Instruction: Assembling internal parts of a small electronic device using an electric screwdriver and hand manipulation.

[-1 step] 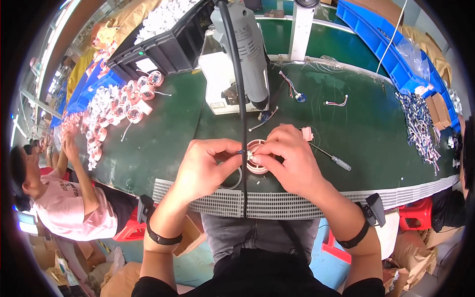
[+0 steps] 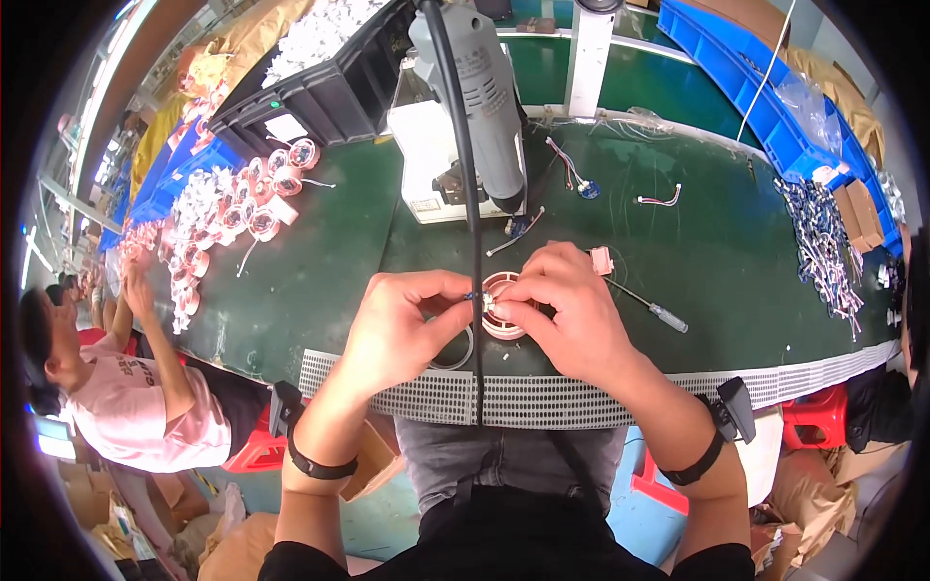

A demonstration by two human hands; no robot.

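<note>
Just in front of me, both hands meet over a round pink plastic housing (image 2: 503, 335) with open slots. My left hand (image 2: 399, 324) is closed, thumb and forefinger pinching a small blue circuit board, of which only a sliver shows. My right hand (image 2: 573, 315) is closed too, its thumb and forefinger on a small white wire connector (image 2: 489, 302) beside the board. A hanging black cable (image 2: 475, 213) crosses in front of the fingertips and hides part of the grip. Beyond my right fingers lies a small pink piece (image 2: 602, 260).
A grey electric tool (image 2: 484, 107) stands in a white holder ahead. Right of my hand lies a screwdriver (image 2: 666, 317). Wired boards (image 2: 588, 190) lie farther back. Pink round parts (image 2: 262, 223) cluster left; a wire-lead pile (image 2: 823, 252) lies right. Another person (image 2: 145, 397) sits left.
</note>
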